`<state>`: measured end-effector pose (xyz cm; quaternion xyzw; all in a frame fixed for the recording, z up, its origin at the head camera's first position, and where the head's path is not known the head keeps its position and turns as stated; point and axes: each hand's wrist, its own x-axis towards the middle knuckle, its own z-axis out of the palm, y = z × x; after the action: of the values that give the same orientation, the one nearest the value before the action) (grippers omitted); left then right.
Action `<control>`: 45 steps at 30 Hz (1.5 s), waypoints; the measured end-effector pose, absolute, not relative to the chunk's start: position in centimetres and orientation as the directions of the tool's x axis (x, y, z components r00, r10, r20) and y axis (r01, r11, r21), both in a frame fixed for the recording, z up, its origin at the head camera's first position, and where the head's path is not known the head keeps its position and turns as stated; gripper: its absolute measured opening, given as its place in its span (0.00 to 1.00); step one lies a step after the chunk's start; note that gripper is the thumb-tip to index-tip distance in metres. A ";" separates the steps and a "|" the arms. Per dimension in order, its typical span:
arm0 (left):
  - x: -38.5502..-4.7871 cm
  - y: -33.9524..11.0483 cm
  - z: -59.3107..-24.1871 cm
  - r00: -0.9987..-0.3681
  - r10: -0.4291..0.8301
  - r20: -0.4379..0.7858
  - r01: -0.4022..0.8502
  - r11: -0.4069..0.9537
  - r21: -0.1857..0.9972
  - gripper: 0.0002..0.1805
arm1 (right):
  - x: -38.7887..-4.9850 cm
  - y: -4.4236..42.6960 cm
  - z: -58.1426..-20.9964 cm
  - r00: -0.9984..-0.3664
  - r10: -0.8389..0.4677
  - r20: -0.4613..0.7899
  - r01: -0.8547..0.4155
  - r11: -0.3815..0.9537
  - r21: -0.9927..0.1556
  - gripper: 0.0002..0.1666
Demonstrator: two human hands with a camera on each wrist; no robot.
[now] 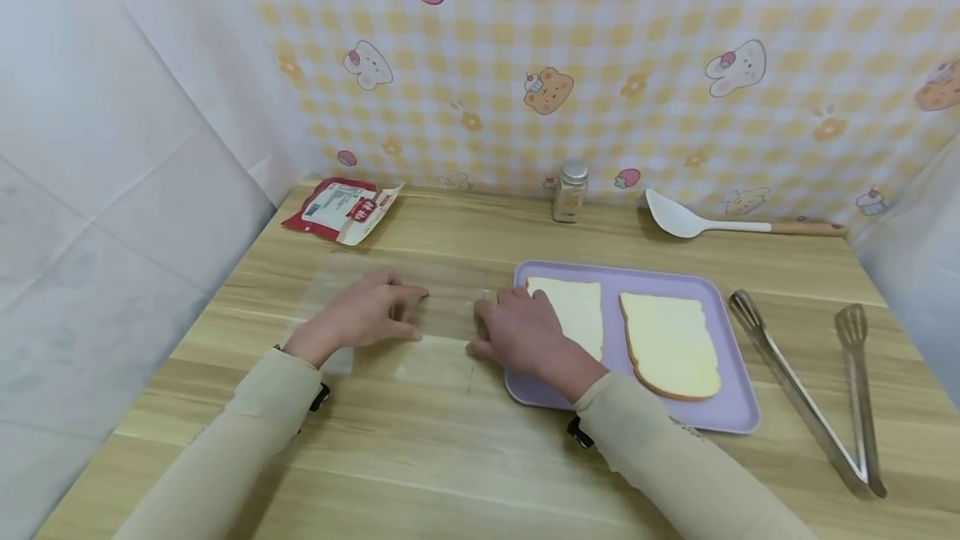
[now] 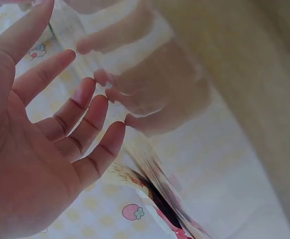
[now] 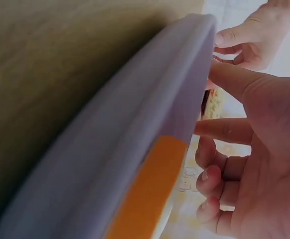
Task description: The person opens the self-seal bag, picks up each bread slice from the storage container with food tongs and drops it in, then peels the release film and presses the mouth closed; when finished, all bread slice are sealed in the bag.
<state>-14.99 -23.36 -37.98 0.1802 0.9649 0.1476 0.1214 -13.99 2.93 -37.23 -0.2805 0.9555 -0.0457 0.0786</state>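
Beige sleeves (image 1: 682,457) rose from the lower left and lower right of the head frame, a dark band showing at each wrist. Left of the frame's middle, a transparent sheet (image 1: 435,363) lay flat on the wood-grain tabletop (image 1: 375,482), its faint right edge just beside a lilac tray. Over its left part was the left hand (image 1: 367,312), fingers spread, slightly bent and gripping nothing; in the left wrist view several fingertips met their own reflections on a glossy surface. The right hand (image 1: 521,336) stood at the sheet's right edge, crossing the tray's left rim in the head view. Its thumb and forefinger pointed out, apart and unpinched, with the other fingers loosely bent around nothing; whether the tips touched the sheet could not be told.

Right of centre, the lilac tray (image 1: 612,332) carried two slices of white bread (image 1: 669,344) side by side, the left one partly hidden by the right hand. Metal tongs (image 1: 863,407) lay splayed at the lower right. Along the back stood a silver-capped shaker jar (image 1: 571,194), with a white wooden-handled turner (image 1: 678,215) at upper right and a red-and-white packet (image 1: 341,208) at upper left, before a yellow gingham cloth (image 1: 465,32).
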 end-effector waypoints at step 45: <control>-14.9 -24.0 -37.8 -0.934 0.347 -0.086 0.283 0.864 0.416 0.08 | -14.3 2.9 -38.3 -0.836 -0.530 -0.143 -0.520 0.848 -0.101 0.26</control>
<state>-14.95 -24.01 -37.83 0.1636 0.9622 0.2026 0.0791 -14.31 2.86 -38.26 -0.2741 0.9577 -0.0289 0.0829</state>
